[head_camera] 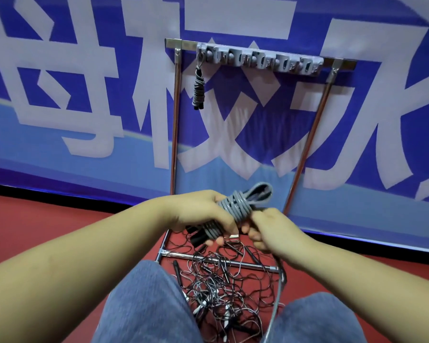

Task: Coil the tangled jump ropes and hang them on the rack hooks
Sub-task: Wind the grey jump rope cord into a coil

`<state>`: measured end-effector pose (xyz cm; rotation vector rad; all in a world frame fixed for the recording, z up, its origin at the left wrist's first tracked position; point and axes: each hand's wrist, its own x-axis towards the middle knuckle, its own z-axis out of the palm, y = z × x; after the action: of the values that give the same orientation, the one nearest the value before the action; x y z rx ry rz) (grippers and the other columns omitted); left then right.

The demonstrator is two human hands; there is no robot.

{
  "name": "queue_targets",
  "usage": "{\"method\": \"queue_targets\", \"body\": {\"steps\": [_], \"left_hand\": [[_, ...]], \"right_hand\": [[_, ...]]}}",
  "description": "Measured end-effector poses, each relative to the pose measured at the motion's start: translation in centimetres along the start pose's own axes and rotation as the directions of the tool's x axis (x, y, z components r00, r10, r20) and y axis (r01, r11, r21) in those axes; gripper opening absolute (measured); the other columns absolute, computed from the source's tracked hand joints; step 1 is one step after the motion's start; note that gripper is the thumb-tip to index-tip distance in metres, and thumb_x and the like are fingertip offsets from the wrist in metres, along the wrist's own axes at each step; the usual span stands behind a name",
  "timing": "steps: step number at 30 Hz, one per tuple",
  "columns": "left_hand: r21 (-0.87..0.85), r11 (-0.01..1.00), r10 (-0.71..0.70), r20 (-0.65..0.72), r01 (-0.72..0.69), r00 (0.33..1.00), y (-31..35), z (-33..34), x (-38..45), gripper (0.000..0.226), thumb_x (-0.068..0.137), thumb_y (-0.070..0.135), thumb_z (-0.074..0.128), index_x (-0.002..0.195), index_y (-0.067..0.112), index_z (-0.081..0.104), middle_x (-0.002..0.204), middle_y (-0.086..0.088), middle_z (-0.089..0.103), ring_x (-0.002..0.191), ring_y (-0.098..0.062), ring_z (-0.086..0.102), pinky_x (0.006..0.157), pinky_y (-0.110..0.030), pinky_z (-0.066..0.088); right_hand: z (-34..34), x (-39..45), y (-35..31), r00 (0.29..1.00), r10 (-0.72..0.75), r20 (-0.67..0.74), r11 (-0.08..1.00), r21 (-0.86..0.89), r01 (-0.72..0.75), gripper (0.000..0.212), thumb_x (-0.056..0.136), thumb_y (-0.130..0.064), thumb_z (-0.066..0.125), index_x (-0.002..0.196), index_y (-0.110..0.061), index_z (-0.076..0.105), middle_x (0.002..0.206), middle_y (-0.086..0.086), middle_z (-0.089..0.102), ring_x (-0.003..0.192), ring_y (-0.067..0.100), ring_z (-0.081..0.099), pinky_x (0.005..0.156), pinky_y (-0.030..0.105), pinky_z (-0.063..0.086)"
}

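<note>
Floor: I see red flooring under my knees, meeting a blue banner with large white characters.
Left hand: curled round the grey rope bundle.
Rack: one coiled rope hangs from its leftmost hook.
Right hand: pinching the bundle's loose tail.
Tangle: ropes piled between my legs.

tangled ropes: partly behind knees | rack hooks: blurred
</note>
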<state>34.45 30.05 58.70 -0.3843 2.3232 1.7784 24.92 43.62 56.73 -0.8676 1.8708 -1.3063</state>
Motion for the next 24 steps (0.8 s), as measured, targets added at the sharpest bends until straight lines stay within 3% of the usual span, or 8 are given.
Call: {"method": "queue_targets", "body": {"steps": [2,5,7,11,14,17,21,24], "left_hand": [[-0.032,0.999,-0.02,-0.081,0.018,0.997,-0.2,-0.6,0.3,0.024,0.075,-0.001,0.067,0.096,0.003,0.056,0.061,-0.01,0.056,0.048,-0.019,0.055,0.043,-0.021,0.047],[-0.048,0.998,-0.05,-0.197,0.041,0.979,-0.6,-1.9,0.5,0.013,0.082,-0.004,0.062,0.082,0.005,0.053,0.057,-0.009,0.056,0.046,-0.018,0.057,0.044,-0.022,0.047],[-0.005,0.997,-0.072,-0.263,0.073,0.962,-0.8,-2.6,0.6,0.014,0.082,-0.003,0.063,0.077,0.007,0.054,0.057,-0.009,0.058,0.048,-0.019,0.059,0.048,-0.024,0.049],[0.083,0.987,-0.1,-0.365,0.139,0.926,-1.2,-2.9,1.0,0.015,0.077,0.002,0.068,0.076,0.008,0.054,0.059,-0.01,0.059,0.05,-0.022,0.061,0.054,-0.029,0.05],[0.149,0.965,-0.145,-0.374,0.214,0.916,-1.2,-2.8,1.2,0.016,0.074,0.004,0.07,0.076,0.007,0.054,0.06,-0.015,0.06,0.056,-0.029,0.058,0.055,-0.031,0.049],[0.225,0.934,-0.184,-0.36,0.277,0.915,-1.1,-2.0,1.3,0.014,0.071,0.004,0.07,0.075,0.005,0.057,0.06,-0.015,0.06,0.06,-0.032,0.058,0.061,-0.037,0.051],[0.342,0.884,-0.259,-0.206,0.317,0.944,-0.2,-0.1,0.9,0.014,0.075,0.004,0.068,0.079,0.006,0.055,0.062,-0.015,0.059,0.054,-0.028,0.057,0.056,-0.032,0.051],[0.369,0.891,-0.258,-0.069,0.265,0.964,0.4,0.5,0.1,0.014,0.079,0.001,0.064,0.081,0.008,0.052,0.057,-0.013,0.057,0.052,-0.025,0.053,0.049,-0.024,0.047]], "right_hand": [[-0.2,-0.3,0.1,1.0,-0.014,0.016,0.995,-0.098,0.016,0.041,0.103,-0.023,0.03,0.07,-0.009,0.05,0.041,-0.005,0.032,0.029,0.004,0.024,0.033,0.014,0.023],[-0.4,-0.8,-0.2,0.997,0.014,0.074,0.983,-0.185,0.0,0.036,0.103,-0.025,0.033,0.076,-0.012,0.052,0.05,-0.002,0.031,0.029,0.003,0.024,0.035,0.015,0.024],[-0.9,-1.0,-0.5,0.996,-0.024,0.087,0.927,-0.371,0.054,0.034,0.102,-0.027,0.036,0.076,-0.016,0.056,0.048,-0.004,0.034,0.032,0.003,0.027,0.041,0.017,0.027],[-1.9,-1.3,-1.8,0.977,-0.164,0.137,0.522,-0.828,0.204,0.028,0.098,-0.039,0.042,0.084,-0.019,0.057,0.056,-0.006,0.045,0.05,0.007,0.041,0.052,0.025,0.031],[-1.9,-2.0,-3.5,0.955,-0.174,0.242,0.241,-0.929,0.279,0.024,0.097,-0.041,0.042,0.083,-0.022,0.046,0.07,-0.005,0.047,0.068,0.019,0.047,0.058,0.032,0.032],[-2.0,-2.2,-5.7,0.922,-0.186,0.34,0.027,-0.936,0.351,0.024,0.096,-0.04,0.044,0.095,-0.019,0.055,0.092,0.002,0.061,0.089,0.025,0.056,0.068,0.031,0.04],[-3.0,-1.1,-7.7,0.902,-0.182,0.39,0.067,-0.911,0.408,0.027,0.094,-0.04,0.052,0.095,-0.017,0.065,0.077,-0.003,0.057,0.072,0.017,0.05,0.067,0.031,0.041],[-4.4,0.3,-7.6,0.909,-0.182,0.376,0.298,-0.859,0.415,0.02,0.089,-0.04,0.06,0.085,-0.022,0.068,0.077,-0.001,0.065,0.069,0.012,0.053,0.071,0.032,0.045]]}}
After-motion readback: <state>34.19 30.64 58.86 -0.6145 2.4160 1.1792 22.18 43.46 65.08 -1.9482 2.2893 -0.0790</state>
